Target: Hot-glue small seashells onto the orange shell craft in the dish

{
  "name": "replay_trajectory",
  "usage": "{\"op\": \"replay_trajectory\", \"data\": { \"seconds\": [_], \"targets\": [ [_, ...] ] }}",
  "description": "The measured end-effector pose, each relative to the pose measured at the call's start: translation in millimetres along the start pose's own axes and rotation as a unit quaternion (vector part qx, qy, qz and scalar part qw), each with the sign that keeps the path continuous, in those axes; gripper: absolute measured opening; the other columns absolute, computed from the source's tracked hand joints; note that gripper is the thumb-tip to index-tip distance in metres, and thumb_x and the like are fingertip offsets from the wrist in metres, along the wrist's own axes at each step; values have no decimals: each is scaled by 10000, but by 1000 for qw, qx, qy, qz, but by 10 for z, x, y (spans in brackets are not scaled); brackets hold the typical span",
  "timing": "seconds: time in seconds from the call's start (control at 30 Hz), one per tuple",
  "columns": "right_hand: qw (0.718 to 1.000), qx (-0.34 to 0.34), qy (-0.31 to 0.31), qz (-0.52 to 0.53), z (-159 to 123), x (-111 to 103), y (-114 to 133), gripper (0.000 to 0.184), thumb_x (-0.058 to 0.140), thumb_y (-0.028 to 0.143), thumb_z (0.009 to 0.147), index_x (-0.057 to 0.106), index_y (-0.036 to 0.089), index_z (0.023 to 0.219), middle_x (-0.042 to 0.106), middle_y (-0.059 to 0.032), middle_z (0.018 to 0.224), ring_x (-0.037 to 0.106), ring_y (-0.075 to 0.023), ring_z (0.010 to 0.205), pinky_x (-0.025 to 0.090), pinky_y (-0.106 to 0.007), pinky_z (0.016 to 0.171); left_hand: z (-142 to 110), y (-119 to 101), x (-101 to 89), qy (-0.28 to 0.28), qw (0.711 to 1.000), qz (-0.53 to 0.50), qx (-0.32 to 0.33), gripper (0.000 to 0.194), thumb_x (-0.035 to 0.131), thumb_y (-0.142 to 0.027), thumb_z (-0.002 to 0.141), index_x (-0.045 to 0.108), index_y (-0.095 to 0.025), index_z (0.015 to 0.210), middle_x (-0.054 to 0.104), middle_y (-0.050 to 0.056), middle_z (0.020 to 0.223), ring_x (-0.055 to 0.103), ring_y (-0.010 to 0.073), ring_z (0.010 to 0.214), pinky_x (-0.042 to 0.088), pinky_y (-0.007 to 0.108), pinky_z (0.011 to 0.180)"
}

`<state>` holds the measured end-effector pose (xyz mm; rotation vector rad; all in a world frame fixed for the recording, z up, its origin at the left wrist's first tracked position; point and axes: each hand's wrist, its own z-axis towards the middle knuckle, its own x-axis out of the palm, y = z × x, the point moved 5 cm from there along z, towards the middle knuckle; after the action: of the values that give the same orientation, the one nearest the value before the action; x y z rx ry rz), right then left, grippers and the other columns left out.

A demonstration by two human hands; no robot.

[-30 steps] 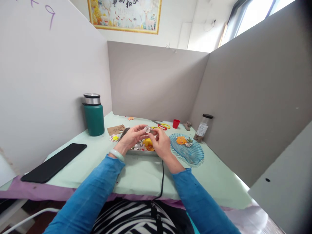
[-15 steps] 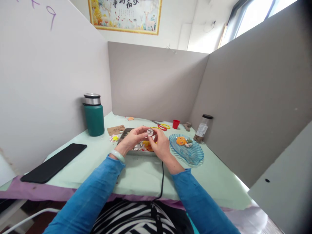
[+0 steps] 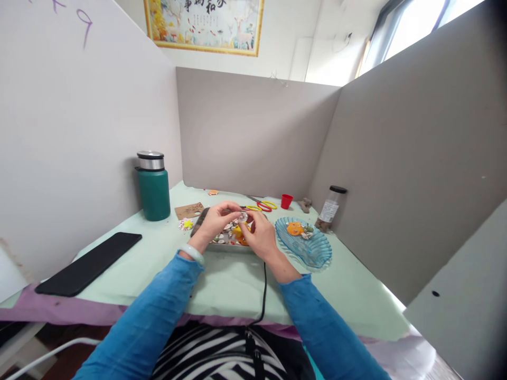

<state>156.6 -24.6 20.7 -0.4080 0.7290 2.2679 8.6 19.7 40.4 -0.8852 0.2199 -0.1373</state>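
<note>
A small clear, faceted round piece [image 3: 243, 216], like glass or crystal, is held up between both hands. My left hand [image 3: 217, 220] pinches it from the left with thumb and fingertips. From the right, the thumb and fingers of my right hand [image 3: 259, 232] grip its other side. Directly beneath them sits a metal tray [image 3: 222, 247] holding small mixed pieces, among them a yellow-orange item [image 3: 240, 234]. The hands hide much of the tray. A pale bangle circles my left wrist.
Right of the tray lies a blue shell-shaped plate [image 3: 317, 252] with orange and green pieces. Behind are scissors [image 3: 264, 207], a red cup [image 3: 287, 201] and a black-lidded jar [image 3: 330, 210]. Leftward stand a green bottle [image 3: 153, 192], brown card [image 3: 189, 211] and black slab [image 3: 91, 264]. Partitions enclose the table.
My left-hand fingers have shifted slightly up around the clear piece, and more of the tray's contents shows. The right hand has hardly moved.
</note>
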Motion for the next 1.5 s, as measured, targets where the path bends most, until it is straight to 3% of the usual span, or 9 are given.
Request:
{"op": "replay_trajectory", "data": {
  "seconds": [0.17,0.3,0.67,0.9,1.13,1.5],
  "targets": [
    [1000,-7,11,-27,-5,19,-5,240,572,380,897,615,202,1052,660,-53,946,606,-181,793,418,-278,659,16,-10,-13,17,990,106,86,86,699,-261,776,711,-176,785,642,63,941,611,180,895,476,310,827],
    [999,-7,20,-41,-10,30,-9,259,579,419,897,624,202,1031,664,-59,964,610,-186,791,414,-281,643,5,-59,-7,24,982,153,112,90,656,-252,813,689,-178,774,651,53,893,605,170,852,464,304,813],
    [999,-10,12,-49,-15,39,-14,280,588,435,890,637,198,1030,659,-77,1014,618,-199,835,434,-297,667,-18,-125,34,37,977,190,91,97,634,-258,806,674,-176,773,658,33,808,599,166,799,457,286,769],
    [1000,1,-2,-14,-8,23,-42,263,583,434,893,624,199,1005,677,-45,953,625,-183,800,444,-298,688,-3,37,-12,17,987,159,-22,182,643,-341,781,675,-163,777,678,15,733,584,148,678,457,257,652],
    [1000,-5,-1,10,-11,15,-32,297,572,401,895,599,190,1103,678,-65,1014,632,-187,818,458,-300,703,-2,26,-1,5,978,208,12,147,630,-308,778,667,-168,756,671,20,748,583,150,700,453,259,664],
    [1000,-11,17,5,-18,32,-21,278,554,341,881,597,192,1112,665,-77,1071,627,-195,855,466,-307,726,-11,52,34,23,980,197,7,136,615,-298,786,663,-171,794,687,24,756,612,158,713,476,266,675]
  ]
}}
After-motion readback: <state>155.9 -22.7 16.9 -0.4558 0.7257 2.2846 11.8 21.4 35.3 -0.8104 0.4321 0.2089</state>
